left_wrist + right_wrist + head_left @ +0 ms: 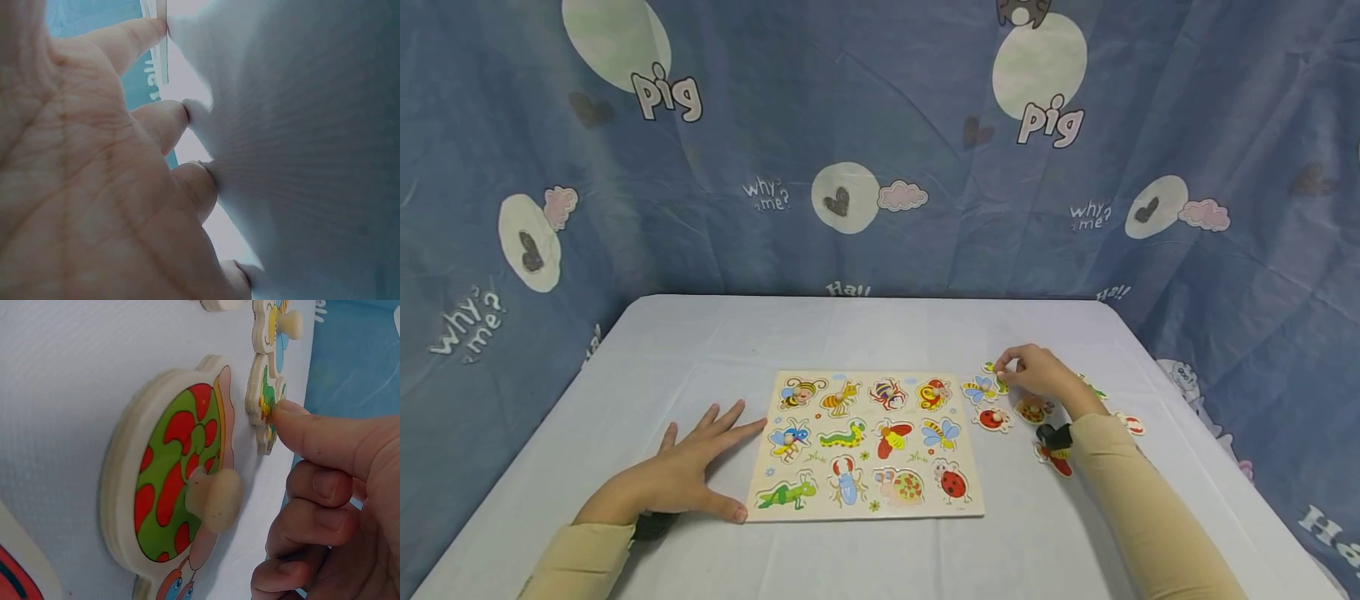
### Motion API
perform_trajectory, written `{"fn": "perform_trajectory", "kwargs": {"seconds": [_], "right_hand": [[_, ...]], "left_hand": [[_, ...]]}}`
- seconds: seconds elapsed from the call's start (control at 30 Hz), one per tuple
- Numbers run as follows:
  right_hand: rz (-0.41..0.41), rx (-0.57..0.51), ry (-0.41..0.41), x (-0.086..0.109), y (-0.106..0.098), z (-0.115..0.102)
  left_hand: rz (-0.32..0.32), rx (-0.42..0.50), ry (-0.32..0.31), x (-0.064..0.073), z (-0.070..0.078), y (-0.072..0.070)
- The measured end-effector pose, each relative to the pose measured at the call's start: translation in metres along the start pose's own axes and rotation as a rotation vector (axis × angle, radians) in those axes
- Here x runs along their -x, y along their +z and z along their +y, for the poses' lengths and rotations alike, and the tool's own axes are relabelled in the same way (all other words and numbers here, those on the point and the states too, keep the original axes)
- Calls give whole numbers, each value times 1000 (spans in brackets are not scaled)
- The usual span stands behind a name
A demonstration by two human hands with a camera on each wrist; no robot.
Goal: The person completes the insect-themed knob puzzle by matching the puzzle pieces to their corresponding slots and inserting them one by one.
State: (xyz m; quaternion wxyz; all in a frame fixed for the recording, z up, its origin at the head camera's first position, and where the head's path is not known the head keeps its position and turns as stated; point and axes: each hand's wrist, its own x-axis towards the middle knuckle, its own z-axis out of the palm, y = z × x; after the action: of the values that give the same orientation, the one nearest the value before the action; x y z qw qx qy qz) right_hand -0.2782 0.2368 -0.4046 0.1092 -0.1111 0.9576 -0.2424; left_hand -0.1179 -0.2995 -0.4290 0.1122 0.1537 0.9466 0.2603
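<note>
A wooden puzzle board printed with insects lies flat on the table. My left hand rests spread at the board's left side, thumb and index fingertip at its edge; the left wrist view shows the fingertips pressing the white cloth. To the right of the board, my right hand pinches the green caterpillar puzzle piece with thumb and index finger, its other fingers curled. The caterpillar piece's knob is hidden behind the fingertips. Closer to the right wrist camera sits a snail puzzle piece with a wooden knob.
Near the right hand lie a blue-winged insect piece, a ladybug piece and a red-winged piece. Part of a green piece and a red-and-white piece show beyond the right forearm. A blue printed curtain hangs behind the table.
</note>
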Motion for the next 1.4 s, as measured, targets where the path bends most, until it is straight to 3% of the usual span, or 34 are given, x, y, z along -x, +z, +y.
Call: {"fn": "perform_trajectory", "kwargs": {"seconds": [0.2, 0.53, 1.23, 1.4], "right_hand": [[-5, 12, -30, 1, 1, 0], [-21, 1, -3, 4, -1, 0], [64, 19, 17, 0, -10, 11], [68, 21, 59, -3, -12, 10]], "left_hand": [[-3, 15, 0, 0, 0, 0], [3, 5, 6, 0, -2, 1], [3, 13, 8, -1, -2, 2], [6, 10, 11, -1, -2, 1]]}}
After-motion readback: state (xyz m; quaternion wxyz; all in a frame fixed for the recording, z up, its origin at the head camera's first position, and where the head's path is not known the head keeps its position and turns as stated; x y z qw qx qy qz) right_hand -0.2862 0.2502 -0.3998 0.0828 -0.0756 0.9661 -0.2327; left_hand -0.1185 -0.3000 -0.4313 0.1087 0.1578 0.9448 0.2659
